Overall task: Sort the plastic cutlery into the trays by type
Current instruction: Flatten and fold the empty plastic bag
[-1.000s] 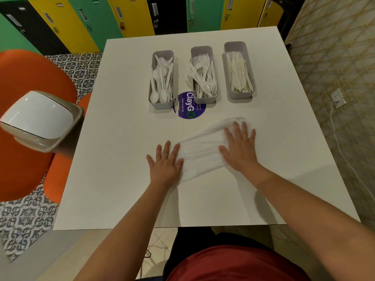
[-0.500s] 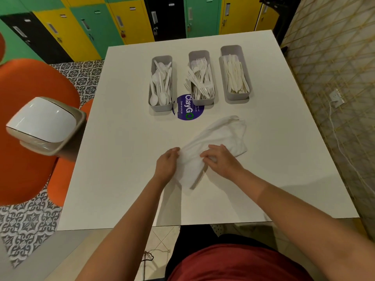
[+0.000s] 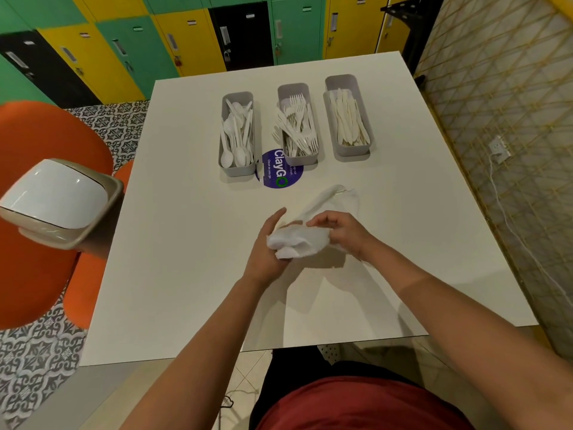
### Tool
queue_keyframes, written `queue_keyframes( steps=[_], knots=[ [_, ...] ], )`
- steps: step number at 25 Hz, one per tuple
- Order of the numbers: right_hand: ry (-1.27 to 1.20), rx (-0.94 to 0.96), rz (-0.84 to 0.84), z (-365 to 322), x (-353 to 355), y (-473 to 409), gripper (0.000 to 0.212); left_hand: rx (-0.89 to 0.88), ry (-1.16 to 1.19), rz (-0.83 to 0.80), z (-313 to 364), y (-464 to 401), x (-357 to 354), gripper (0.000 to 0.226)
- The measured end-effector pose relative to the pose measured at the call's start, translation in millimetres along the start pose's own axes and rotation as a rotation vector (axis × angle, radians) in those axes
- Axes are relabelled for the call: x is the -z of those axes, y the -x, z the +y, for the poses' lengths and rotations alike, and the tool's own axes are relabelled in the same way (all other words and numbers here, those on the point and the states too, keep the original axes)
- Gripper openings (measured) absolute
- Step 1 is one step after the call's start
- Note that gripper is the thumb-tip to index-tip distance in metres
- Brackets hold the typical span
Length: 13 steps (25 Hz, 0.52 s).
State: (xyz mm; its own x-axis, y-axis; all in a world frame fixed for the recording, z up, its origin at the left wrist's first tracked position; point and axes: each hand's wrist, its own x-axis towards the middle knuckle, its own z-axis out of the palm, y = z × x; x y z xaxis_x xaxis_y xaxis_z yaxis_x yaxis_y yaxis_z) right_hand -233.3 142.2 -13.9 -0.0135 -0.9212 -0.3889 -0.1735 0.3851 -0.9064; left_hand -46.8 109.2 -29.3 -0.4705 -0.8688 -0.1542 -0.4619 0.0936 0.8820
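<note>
Both of my hands are on the white cloth [image 3: 302, 240], a short way nearer me than the ClayGo sticker [image 3: 276, 175]: my left hand [image 3: 269, 243] cups its bunched end from the left with the thumb up, and my right hand [image 3: 338, 232] curls its fingers over the top of the same bundle, pinching the fabric. The far end of the cloth trails flat on the surface [image 3: 173, 243], pointing back toward the sticker. It looks soft and limp, so I judge it will sag wherever I do not support it; gathering it at the bunched middle seems best. Going left to right beyond the sticker, the spoon tray [image 3: 238, 170] overlaps the sticker's left edge, the fork tray [image 3: 293, 90] sits on its far right part, and the knife tray [image 3: 341, 80] stands well to the right of it. The plastic cutlery in them is already grouped by type, and I see none loose on the surface. These pieces should be very light, stiff and rather slick, likely brittle if bent, so I would take them by the handles.
</note>
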Motion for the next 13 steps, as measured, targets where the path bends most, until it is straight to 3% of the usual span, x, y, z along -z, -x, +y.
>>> queue_keyframes(
  steps=[2,5,7,10,13],
  knots=[
    [0.263,0.03,-0.075,14,1,7,0.053,0.085,0.095,-0.026,10,2,-2,0.05],
    [0.943,0.119,-0.187,37,8,12,0.076,-0.121,-0.37,-0.304,8,3,2,0.055],
    [1.108,0.175,-0.231,43,11,12,0.072,-0.197,-0.518,-0.44,6,4,0,0.059],
    [0.864,0.126,-0.145,45,10,10,0.067,-0.028,-0.301,-0.324,6,3,-2,0.084],
    [0.311,-0.094,-0.04,37,7,11,0.069,0.099,-0.064,-0.206,10,-5,-11,0.064]
  ],
)
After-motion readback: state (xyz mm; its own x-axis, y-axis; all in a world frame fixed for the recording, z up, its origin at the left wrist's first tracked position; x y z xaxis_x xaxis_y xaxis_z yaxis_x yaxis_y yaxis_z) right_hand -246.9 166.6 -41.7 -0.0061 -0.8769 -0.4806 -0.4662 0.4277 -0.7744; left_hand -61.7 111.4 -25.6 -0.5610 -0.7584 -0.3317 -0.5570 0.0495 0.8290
